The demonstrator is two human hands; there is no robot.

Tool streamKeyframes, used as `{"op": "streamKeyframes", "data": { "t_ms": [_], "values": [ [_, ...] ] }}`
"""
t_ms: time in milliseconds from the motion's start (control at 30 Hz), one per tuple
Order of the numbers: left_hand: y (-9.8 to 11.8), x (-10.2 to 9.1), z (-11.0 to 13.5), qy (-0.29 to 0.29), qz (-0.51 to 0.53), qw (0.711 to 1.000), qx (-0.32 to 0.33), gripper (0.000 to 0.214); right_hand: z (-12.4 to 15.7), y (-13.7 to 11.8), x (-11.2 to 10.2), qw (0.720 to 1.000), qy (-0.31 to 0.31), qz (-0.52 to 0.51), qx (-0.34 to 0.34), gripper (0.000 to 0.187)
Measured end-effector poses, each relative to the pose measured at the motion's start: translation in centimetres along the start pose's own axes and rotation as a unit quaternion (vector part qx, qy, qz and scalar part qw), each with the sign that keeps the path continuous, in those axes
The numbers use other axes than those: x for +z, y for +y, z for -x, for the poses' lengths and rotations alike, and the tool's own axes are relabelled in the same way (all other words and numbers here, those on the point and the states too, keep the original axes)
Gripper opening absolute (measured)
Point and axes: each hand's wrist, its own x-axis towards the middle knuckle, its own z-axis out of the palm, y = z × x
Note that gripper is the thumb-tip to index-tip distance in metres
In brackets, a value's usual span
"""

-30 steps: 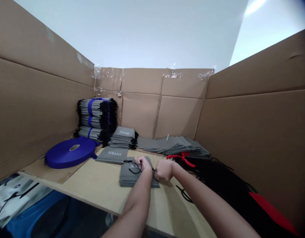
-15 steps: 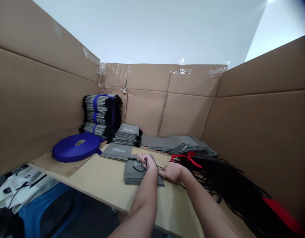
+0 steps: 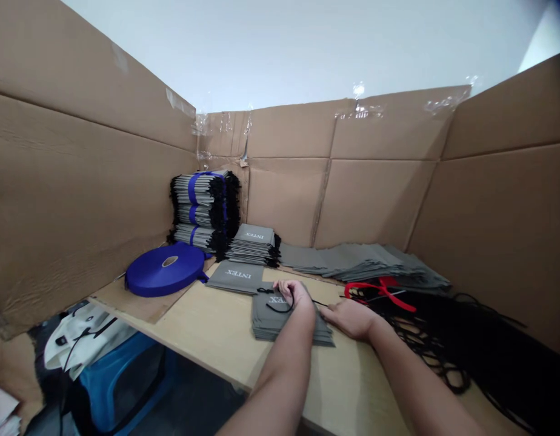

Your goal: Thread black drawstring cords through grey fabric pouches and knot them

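My left hand (image 3: 294, 295) is closed over a black cord (image 3: 275, 306) on top of a stack of grey INTEX bags (image 3: 286, 321). A thin length of cord runs right from it towards my right hand (image 3: 350, 319). That hand lies low and flat beside the stack's right corner, on the plywood table (image 3: 353, 387). Whether its fingers pinch the cord, I cannot tell. Part of the printed logo shows just beyond my left hand.
A flat grey bag (image 3: 234, 277), a printed stack (image 3: 253, 247) and strapped bundles (image 3: 205, 209) stand behind. A blue strap roll (image 3: 165, 270) lies left. Fanned grey bags (image 3: 362, 262), red ribbon (image 3: 380, 295) and black cords (image 3: 443, 333) lie right, within cardboard walls (image 3: 371, 200).
My right hand has slid rightward, away from my left, and the cord between them now shows longer. The view has also swung left and upward.
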Motion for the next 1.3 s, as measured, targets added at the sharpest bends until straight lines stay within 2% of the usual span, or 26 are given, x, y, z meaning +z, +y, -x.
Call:
{"op": "streamKeyframes", "data": {
  "t_ms": [67, 133, 200, 233, 300, 333, 433, 500, 533, 600, 733, 800, 867, 967, 1100, 1200, 1300],
  "values": [
    [-0.4, 0.2, -0.5, -0.069, 0.107, 0.992, 0.025, 0.026, 0.1, 0.0, 0.1, 1.0, -0.006, -0.001, -0.015, 0.019],
    [-0.7, 0.6, -0.9, -0.149, 0.238, 0.958, 0.059, 0.025, 0.3, -0.1, 0.1, 1.0, -0.007, -0.002, -0.019, 0.021],
    [-0.9, 1.1, -1.2, -0.218, 0.381, 0.894, 0.091, 0.024, 0.6, -0.3, 0.0, 1.0, 0.0, -0.004, -0.013, 0.024],
    [-0.9, 1.3, -1.3, -0.243, 0.455, 0.85, 0.104, 0.024, 0.8, -0.4, -0.1, 1.0, 0.004, -0.006, -0.008, 0.026],
    [-1.0, 1.7, -1.4, -0.268, 0.605, 0.738, 0.133, 0.024, 1.2, -0.8, -0.2, 1.0, 0.011, -0.011, 0.002, 0.028],
    [-1.0, 1.9, -1.4, -0.266, 0.678, 0.667, 0.154, 0.024, 1.5, -1.0, -0.2, 1.0, 0.014, -0.014, 0.006, 0.028],
    [-0.8, 2.5, -1.4, -0.216, 0.846, 0.421, 0.245, 0.025, 2.1, -1.7, -0.6, 0.999, 0.02, -0.024, 0.012, 0.03],
    [-0.4, 3.0, -1.5, -0.172, 0.9, 0.261, 0.304, 0.024, 2.5, -2.2, -0.9, 0.999, 0.027, -0.034, 0.01, 0.031],
    [-0.1, 3.3, -1.5, -0.153, 0.913, 0.191, 0.327, 0.024, 2.6, -2.5, -1.1, 0.999, 0.031, -0.038, 0.008, 0.032],
    [0.5, 4.1, -1.6, -0.12, 0.921, 0.077, 0.362, 0.025, 2.7, -2.9, -1.4, 0.998, 0.04, -0.048, 0.006, 0.034],
    [1.6, 5.9, -2.0, -0.06, 0.912, -0.087, 0.396, 0.028, 2.7, -3.4, -1.7, 0.997, 0.045, -0.062, 0.015, 0.038],
    [2.1, 6.6, -2.2, -0.033, 0.904, -0.149, 0.4, 0.029, 2.6, -3.5, -1.8, 0.997, 0.038, -0.066, 0.027, 0.04],
    [2.8, 7.4, -2.5, -0.009, 0.897, -0.195, 0.398, 0.028, 2.6, -3.5, -1.9, 0.996, 0.035, -0.074, 0.036, 0.041],
    [4.4, 8.6, -2.9, 0.019, 0.895, -0.249, 0.37, 0.026, 2.7, -3.7, -2.2, 0.994, 0.04, -0.09, 0.038, 0.038],
    [6.6, 11.2, -2.7, 0.049, 0.901, -0.315, 0.294, 0.028, 2.8, -4.0, -2.5, 0.995, 0.047, -0.085, 0.032, 0.037],
    [7.5, 13.1, -1.7, 0.13, 0.885, -0.375, 0.242, 0.028, 2.8, -4.0, -2.1, 0.994, 0.07, -0.067, 0.041, 0.034],
    [8.2, 14.0, -0.3, 0.232, 0.849, -0.41, 0.241, 0.017, 2.7, -3.8, -1.3, 0.992, 0.092, -0.056, 0.07, 0.03]
  ]
}}
